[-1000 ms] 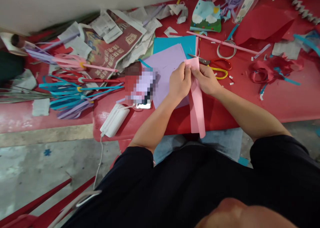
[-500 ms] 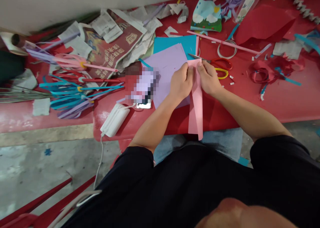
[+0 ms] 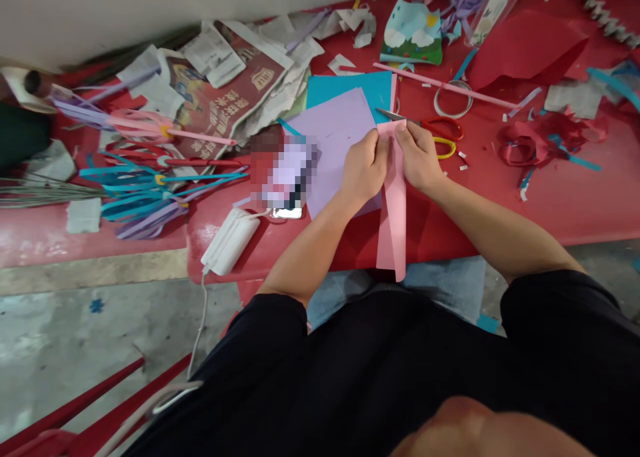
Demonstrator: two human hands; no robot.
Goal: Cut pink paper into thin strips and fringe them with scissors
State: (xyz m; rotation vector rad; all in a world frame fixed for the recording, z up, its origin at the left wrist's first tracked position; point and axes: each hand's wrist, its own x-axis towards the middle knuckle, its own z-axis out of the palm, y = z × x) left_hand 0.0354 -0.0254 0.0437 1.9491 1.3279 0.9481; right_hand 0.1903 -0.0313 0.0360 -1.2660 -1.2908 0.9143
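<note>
A long sheet of pink paper [image 3: 395, 223], partly folded over lengthwise, hangs toward my lap. My left hand [image 3: 366, 163] pinches its far end on the left edge, and my right hand [image 3: 419, 155] grips the same end on the right, with the thumb on top. Under and left of my hands lies a purple sheet of paper [image 3: 330, 137], on top of a blue sheet [image 3: 345, 90]. A pair of scissors [image 3: 443, 129] with red and yellow handles rests just beyond my right hand, its blades pointing left.
Newspaper [image 3: 220, 97], pink and blue paper-strip flowers [image 3: 130, 183] and a white power bank-like block [image 3: 230, 240] lie left on the red table [image 3: 575, 203]. A roll of tape [image 3: 454, 99], a thin pink stick [image 3: 450, 85] and red paper scraps [image 3: 525, 143] are to the right.
Almost nothing differs. Both hands keep their hold on the pink paper's far end, having shifted very slightly to the right and nearer to me.
</note>
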